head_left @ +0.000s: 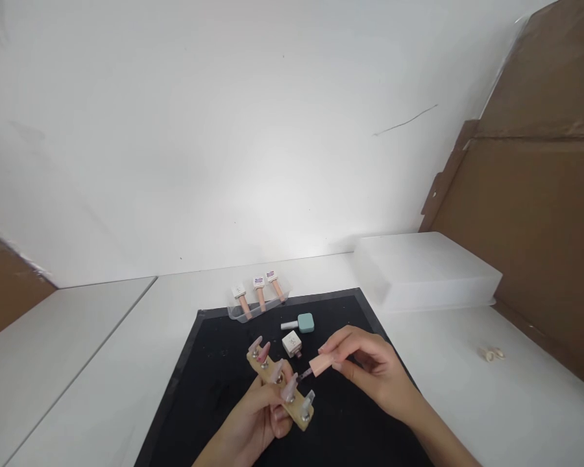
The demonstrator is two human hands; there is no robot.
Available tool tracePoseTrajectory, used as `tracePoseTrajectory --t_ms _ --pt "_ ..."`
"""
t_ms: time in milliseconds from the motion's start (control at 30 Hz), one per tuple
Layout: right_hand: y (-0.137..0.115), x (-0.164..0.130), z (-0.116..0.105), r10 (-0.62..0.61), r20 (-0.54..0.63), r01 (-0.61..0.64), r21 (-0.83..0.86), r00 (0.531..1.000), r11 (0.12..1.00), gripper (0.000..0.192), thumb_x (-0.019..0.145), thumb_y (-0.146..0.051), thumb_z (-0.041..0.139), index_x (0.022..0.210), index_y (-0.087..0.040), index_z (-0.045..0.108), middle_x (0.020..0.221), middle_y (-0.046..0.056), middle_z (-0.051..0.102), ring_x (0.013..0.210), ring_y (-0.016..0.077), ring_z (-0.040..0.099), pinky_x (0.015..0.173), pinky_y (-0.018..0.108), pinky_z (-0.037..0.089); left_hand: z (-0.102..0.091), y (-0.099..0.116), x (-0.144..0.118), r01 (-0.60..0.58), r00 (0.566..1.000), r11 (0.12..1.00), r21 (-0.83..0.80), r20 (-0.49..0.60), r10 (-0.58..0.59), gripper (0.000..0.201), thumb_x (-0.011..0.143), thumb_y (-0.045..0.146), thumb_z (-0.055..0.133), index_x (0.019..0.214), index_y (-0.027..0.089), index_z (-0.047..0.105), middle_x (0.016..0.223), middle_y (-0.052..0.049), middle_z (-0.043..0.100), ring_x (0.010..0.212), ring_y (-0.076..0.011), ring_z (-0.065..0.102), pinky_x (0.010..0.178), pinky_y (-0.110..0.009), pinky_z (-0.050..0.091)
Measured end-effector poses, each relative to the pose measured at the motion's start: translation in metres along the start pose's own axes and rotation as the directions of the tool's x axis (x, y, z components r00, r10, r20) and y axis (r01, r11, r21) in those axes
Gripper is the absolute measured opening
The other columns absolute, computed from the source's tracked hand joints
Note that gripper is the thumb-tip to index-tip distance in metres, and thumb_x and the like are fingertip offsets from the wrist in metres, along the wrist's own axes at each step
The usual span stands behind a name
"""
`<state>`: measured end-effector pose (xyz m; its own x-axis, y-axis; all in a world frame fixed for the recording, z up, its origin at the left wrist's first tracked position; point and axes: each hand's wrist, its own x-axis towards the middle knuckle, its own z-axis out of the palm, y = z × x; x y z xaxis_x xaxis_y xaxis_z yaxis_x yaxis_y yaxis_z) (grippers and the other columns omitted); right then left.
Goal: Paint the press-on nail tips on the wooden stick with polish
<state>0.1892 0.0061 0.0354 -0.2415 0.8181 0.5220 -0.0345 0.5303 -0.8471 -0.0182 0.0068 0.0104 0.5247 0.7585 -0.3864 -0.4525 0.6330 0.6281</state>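
Observation:
My left hand grips a wooden nail stand that carries several false nails on small metal posts. One nail is pink; the others look pale or clear. Between the thumb and fingers of my right hand is a nail polish brush with a peach handle. Its bristle end is at the nail second from the near end, touching or very close to it. Just beyond the stand, an uncapped white polish bottle rests on the black mat.
A mint green bottle with a white cap lies on the mat. Behind it, a clear tray holds three white bottles with peach caps. A translucent white box stands back right, with small beige pieces nearer. Cardboard borders the right side.

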Motion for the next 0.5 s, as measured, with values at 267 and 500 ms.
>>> tracePoseTrajectory --t_ms 267,500 --pt "-0.0081 0.0004 0.0032 -0.02 0.1 0.021 -0.013 0.995 1.0 0.02 0.085 -0.006 0.054 0.08 -0.022 0.064 0.089 0.006 0.068 0.079 0.0174 0.064 0.067 0.029 0.052 0.0076 0.0009 -0.0008 -0.055 0.998 0.995 0.084 0.017 0.054 0.011 0.061 0.014 0.068 0.065 0.017 0.057 0.049 0.007 0.037 0.043 -0.0041 0.023 0.04 -0.017 0.021" --pt "-0.0085 0.0022 0.0014 -0.049 0.11 0.056 -0.067 0.993 0.996 0.022 0.084 -0.005 0.052 0.077 -0.021 0.064 0.089 0.007 0.068 0.079 0.0177 0.065 0.068 0.03 0.052 0.0063 -0.0012 0.0008 -0.049 0.999 0.995 0.085 0.018 0.048 0.011 0.06 0.014 0.068 0.063 0.017 0.058 0.048 0.008 0.036 0.043 -0.0042 0.022 0.039 -0.017 0.022"
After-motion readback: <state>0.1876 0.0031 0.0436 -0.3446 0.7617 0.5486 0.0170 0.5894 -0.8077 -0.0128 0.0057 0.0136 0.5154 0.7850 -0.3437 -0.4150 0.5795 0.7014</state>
